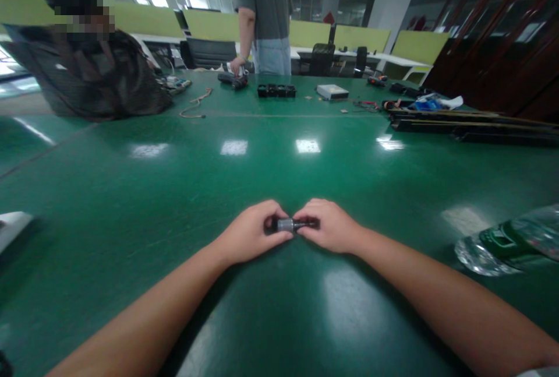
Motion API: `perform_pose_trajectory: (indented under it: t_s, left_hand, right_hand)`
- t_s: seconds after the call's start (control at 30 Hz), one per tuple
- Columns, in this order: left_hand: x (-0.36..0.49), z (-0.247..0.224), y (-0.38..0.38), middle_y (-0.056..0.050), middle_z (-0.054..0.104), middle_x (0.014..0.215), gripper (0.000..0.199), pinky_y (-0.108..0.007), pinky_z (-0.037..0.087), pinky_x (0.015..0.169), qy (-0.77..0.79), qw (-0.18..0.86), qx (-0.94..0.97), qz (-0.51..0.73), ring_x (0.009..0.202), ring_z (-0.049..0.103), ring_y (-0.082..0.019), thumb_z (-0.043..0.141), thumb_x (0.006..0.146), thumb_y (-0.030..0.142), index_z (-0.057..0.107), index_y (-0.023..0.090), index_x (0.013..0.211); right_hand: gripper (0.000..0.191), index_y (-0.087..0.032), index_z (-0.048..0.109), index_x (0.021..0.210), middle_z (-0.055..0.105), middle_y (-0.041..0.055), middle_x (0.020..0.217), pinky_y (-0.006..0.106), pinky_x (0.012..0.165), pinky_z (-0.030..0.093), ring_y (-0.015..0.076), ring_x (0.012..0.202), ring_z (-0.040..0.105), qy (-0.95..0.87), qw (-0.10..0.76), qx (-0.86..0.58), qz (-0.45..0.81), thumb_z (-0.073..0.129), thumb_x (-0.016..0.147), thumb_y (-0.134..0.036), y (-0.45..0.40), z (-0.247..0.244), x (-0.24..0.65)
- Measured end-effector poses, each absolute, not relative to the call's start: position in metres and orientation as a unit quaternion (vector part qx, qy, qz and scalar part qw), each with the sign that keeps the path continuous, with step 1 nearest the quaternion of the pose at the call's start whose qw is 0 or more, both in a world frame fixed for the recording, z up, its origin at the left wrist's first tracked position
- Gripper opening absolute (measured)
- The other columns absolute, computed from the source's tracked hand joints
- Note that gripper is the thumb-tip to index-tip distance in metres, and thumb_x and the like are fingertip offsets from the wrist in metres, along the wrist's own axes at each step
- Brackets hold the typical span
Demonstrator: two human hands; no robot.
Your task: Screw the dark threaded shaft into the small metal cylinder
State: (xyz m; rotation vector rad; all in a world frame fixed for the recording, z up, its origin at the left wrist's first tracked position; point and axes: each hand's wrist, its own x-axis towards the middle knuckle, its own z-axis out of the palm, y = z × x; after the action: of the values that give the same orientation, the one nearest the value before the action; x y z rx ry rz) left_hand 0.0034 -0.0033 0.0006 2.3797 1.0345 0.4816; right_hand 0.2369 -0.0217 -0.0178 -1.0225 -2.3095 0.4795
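Low over the middle of the green tabletop (279, 176), a small dark cylinder with a silver-grey band (286, 225) lies sideways between my hands. Its exact kind is not clear. My left hand (253, 231) is closed round the thicker left end, thumb and fingers curled about it. At the thinner right end, my right hand (329, 224) pinches it between thumb and fingers. Both hands are close together, fingertips almost meeting. The fingers hide parts of both ends, and whether the cylinder touches the table I cannot tell.
A clear plastic bottle (509, 243) lies at the right. Farther back are dark metal strips (471, 126), a white box (332, 92), a black block (276, 91), a cord (195, 104) and a large dark bag (105, 83). A person (266, 16) stands across the table, one hand on a dark tool.
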Motion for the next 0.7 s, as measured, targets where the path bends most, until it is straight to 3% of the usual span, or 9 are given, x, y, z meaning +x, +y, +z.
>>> perform_pose_trajectory:
  t_s: [0.7]
  left_hand:
    - [0.0027, 0.0031, -0.0042, -0.001, 0.062, 0.085, 0.025, -0.027, 0.042, 0.066, 0.374, 0.255, 0.875, 0.169, 0.075, 0.057, -0.017, 0.066, 0.087, 0.043, 0.064, 0.02, 0.096]
  right_hand:
    - [0.009, -0.018, 0.073, 0.089, 0.072, 0.0032, 0.085, 0.03, 0.077, 0.043, 0.0176, 0.082, 0.062, -0.865, 0.277, -0.378, 0.18, 0.074, 0.081, -0.022, -0.0222, -0.0149, 0.2386]
